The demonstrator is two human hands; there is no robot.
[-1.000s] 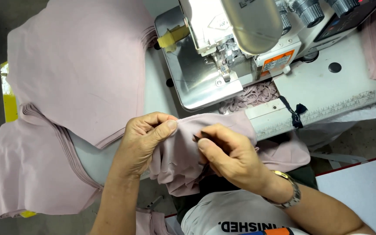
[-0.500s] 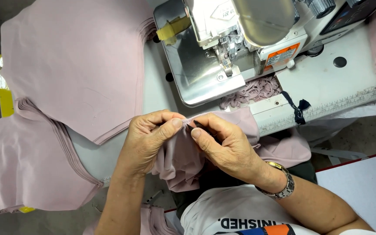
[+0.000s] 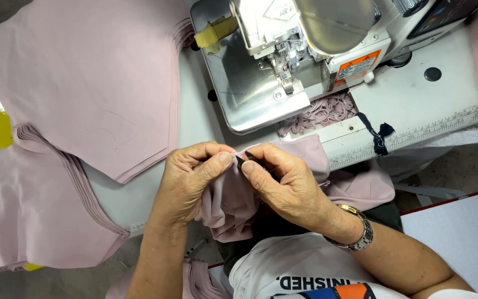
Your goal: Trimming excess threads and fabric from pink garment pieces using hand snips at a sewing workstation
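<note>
Both hands pinch one pink fabric piece at the bench edge, below the sewing machine.

On the left lie two stacks of cut pink panels, the lower stack [image 3: 34, 216] hanging off the bench [image 3: 195, 119], the upper stack [image 3: 84, 83] flat on it. The left hand [image 3: 186, 180] is curled shut on the fabric piece [image 3: 233, 199], thumb and forefinger pressed onto its top edge, wrist bent up from below. Since a second ago the two hands have drawn closer, so the thumbs now nearly meet over the edge; it looks as though the edge is being worked between them. The right hand [image 3: 286, 185], with a wristwatch [image 3: 360, 235], is closed on the same edge and holds a small dark tool [image 3: 243, 161], too small to tell. The sewing machine [image 3: 305, 44] stands beyond, with a heap of pink trimmings [image 3: 322, 113] beside its plate.
</note>
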